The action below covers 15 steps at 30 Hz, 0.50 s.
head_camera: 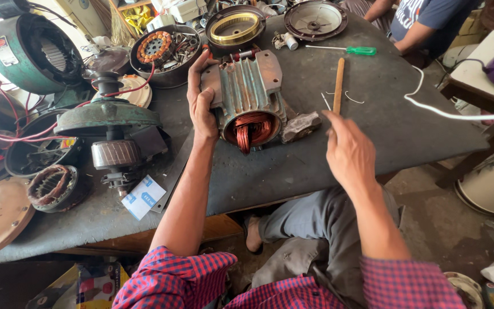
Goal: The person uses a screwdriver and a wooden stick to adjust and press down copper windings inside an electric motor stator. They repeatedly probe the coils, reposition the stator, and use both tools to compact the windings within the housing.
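Note:
A finned grey-green motor housing (248,91) lies on the dark workbench (384,126), its open end toward me showing copper windings (253,129). My left hand (200,103) grips its left side. To the right of the housing, my right hand (347,150) hovers above the bench with fingers apart and nothing in it; its fingertips are close to the near end of a wooden stick (338,84). A grey stone-like block (300,126) rests against the housing's right side.
A green-handled screwdriver (350,51), round motor covers (315,19) and a brass ring (235,27) lie at the back. Left are a rotor assembly (112,143), stators (55,186) and red wires. Another person (424,23) sits at far right. A white cable (458,113) crosses right.

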{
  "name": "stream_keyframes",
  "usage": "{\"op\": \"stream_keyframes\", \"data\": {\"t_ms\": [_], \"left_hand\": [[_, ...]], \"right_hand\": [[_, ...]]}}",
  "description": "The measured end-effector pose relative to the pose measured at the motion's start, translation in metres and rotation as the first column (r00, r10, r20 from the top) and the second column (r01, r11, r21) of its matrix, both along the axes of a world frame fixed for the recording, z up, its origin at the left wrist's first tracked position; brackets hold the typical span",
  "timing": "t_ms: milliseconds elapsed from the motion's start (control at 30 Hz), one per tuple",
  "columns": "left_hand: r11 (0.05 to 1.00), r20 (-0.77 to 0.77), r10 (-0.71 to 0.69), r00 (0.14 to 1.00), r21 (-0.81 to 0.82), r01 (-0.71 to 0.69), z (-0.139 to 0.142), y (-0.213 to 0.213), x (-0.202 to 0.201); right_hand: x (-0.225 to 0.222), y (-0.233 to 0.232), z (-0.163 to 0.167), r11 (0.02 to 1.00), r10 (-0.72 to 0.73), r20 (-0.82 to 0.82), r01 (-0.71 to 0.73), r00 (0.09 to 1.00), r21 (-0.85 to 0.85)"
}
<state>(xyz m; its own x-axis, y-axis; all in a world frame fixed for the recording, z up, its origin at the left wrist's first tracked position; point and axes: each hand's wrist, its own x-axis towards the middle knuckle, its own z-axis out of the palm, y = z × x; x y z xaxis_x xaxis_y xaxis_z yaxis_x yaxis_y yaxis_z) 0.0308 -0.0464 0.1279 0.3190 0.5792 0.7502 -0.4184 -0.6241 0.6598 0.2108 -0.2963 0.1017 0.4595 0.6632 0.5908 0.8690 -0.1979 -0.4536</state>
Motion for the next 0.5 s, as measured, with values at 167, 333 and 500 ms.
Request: {"op": "stream_keyframes", "data": {"t_ms": [167,333,500], "left_hand": [[0.998,0.010,-0.027,1.000,-0.048,0.028,0.000,-0.004,-0.003],[0.997,0.024,-0.037,0.999,-0.067,0.038,0.001,-0.006,-0.004],[0.996,0.040,-0.047,0.998,-0.070,0.050,-0.003,-0.004,-0.004]], "right_hand": [[0.034,0.032,-0.010,0.994,-0.079,0.131,0.088,0.988,-0.061],[0.033,0.038,-0.009,0.991,-0.094,0.287,0.061,0.953,0.121],[-0.009,0.026,-0.004,0.965,0.151,-0.002,-0.147,0.989,0.218]]}}
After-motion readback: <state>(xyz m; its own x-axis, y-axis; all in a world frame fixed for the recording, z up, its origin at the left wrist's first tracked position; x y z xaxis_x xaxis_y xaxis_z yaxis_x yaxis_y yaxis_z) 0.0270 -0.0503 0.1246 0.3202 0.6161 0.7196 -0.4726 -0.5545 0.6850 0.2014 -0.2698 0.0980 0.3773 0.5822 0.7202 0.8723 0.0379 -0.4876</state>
